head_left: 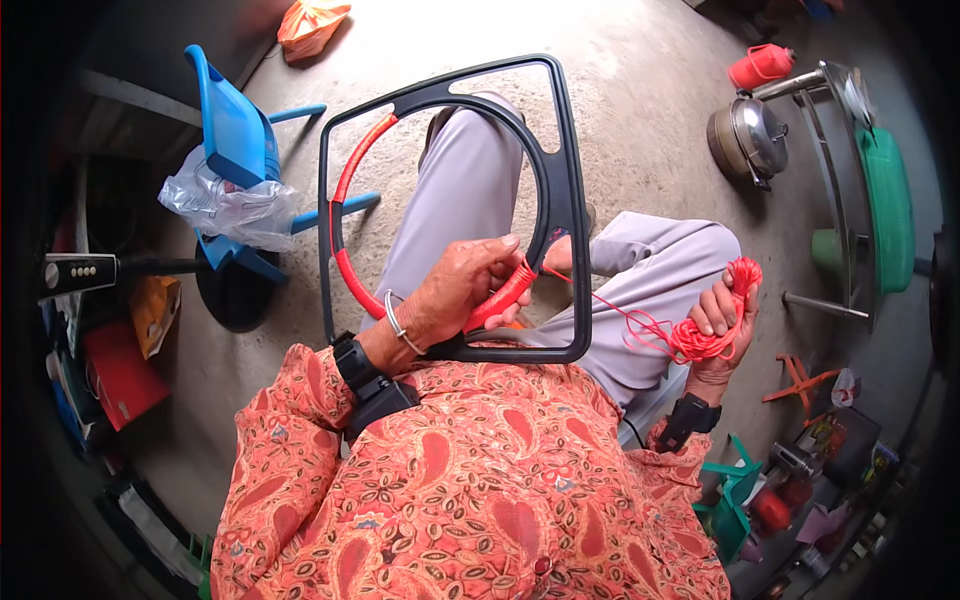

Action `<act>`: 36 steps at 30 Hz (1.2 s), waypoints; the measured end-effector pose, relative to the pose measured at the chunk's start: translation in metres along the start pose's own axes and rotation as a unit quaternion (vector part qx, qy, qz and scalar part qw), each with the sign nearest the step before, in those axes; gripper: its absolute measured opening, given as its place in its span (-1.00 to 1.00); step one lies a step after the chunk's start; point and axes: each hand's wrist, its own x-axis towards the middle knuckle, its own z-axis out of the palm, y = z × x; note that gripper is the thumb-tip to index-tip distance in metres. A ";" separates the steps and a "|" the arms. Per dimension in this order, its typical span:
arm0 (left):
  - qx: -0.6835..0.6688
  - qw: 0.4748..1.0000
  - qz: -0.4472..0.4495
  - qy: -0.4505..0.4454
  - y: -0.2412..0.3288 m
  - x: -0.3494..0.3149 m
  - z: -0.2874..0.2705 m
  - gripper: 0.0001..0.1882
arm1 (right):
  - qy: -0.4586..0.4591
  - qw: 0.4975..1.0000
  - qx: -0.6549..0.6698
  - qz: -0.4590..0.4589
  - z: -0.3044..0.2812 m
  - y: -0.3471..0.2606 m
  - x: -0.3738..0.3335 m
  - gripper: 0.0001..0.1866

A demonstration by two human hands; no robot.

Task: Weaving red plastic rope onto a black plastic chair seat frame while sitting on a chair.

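I judge: left hand pinching wrapped red cord on black plastic ring frame; right hand clenched on loose red cord bundle; keep cord taut, turns touching.

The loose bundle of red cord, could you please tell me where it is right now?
In the head view, the loose bundle of red cord sits right of centre, gripped in the right hand above the grey-trousered knee, just right of the black plastic frame.

A bare concrete floor carries a blue plastic chair, a metal pot and a red jug.
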 end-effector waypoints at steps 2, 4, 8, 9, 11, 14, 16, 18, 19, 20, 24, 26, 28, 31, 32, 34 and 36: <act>0.000 1.000 0.001 -0.006 0.001 -0.001 0.002 -0.66 | 0.010 0.999 -0.040 -0.002 -0.002 0.000 -0.006 -0.57; -0.001 1.000 0.004 -0.011 0.002 -0.001 0.003 -0.72 | 0.026 0.998 -0.055 0.002 0.001 0.004 -0.008 -0.57; 0.049 0.998 -0.025 -0.015 0.001 0.001 0.003 -0.85 | 0.052 0.995 -0.079 0.019 0.010 0.018 -0.003 -0.55; 0.061 0.997 -0.036 -0.014 0.001 0.001 0.004 -0.87 | 0.050 0.995 -0.080 0.031 0.011 0.021 -0.001 -0.54; 0.070 0.997 -0.035 -0.003 0.000 0.000 0.006 -0.86 | 0.056 0.994 -0.088 0.036 0.012 0.025 -0.001 -0.55; 0.078 0.996 -0.036 0.011 0.002 -0.001 0.009 -0.83 | 0.072 0.990 -0.110 0.042 0.013 0.030 0.000 -0.53; 0.076 0.996 -0.040 0.014 0.002 -0.001 0.009 -0.81 | 0.073 0.991 -0.108 0.039 0.012 0.029 0.000 -0.53; 0.076 0.996 -0.044 0.001 0.002 0.000 0.008 -0.78 | 0.074 0.991 -0.106 0.036 0.012 0.028 -0.001 -0.53; 0.076 0.996 -0.045 0.001 0.002 0.000 0.007 -0.78 | 0.080 0.990 -0.113 0.033 0.014 0.028 -0.001 -0.54; 0.069 0.996 -0.046 -0.013 0.001 0.001 0.006 -0.78 | 0.086 0.988 -0.121 0.031 0.015 0.028 -0.001 -0.55; 0.034 0.997 -0.049 -0.050 -0.001 0.003 0.000 -0.82 | 0.080 0.989 -0.119 0.026 0.010 0.027 -0.003 -0.57; 0.011 0.997 -0.054 -0.059 -0.002 0.005 -0.002 -0.82 | 0.071 0.993 -0.087 0.026 0.004 0.024 -0.005 -0.58; -0.012 0.996 -0.058 -0.070 -0.001 0.005 -0.004 -0.83 | 0.072 0.994 -0.074 0.030 -0.003 0.020 -0.007 -0.58; -0.037 0.996 -0.057 -0.056 0.001 0.004 -0.003 -0.80 | 0.093 0.993 -0.063 0.043 -0.004 0.014 -0.013 -0.57; -0.053 0.995 -0.068 -0.057 0.001 0.003 -0.003 -0.78 | 0.071 0.994 -0.073 0.050 -0.007 0.010 -0.017 -0.56; -0.067 0.993 -0.081 -0.058 0.001 0.004 -0.002 -0.75 | 0.043 0.994 -0.092 0.051 -0.014 0.006 -0.023 -0.50; -0.074 0.992 -0.076 -0.062 0.001 0.005 -0.001 -0.69 | 0.027 0.993 -0.098 0.057 -0.017 0.006 -0.026 -0.49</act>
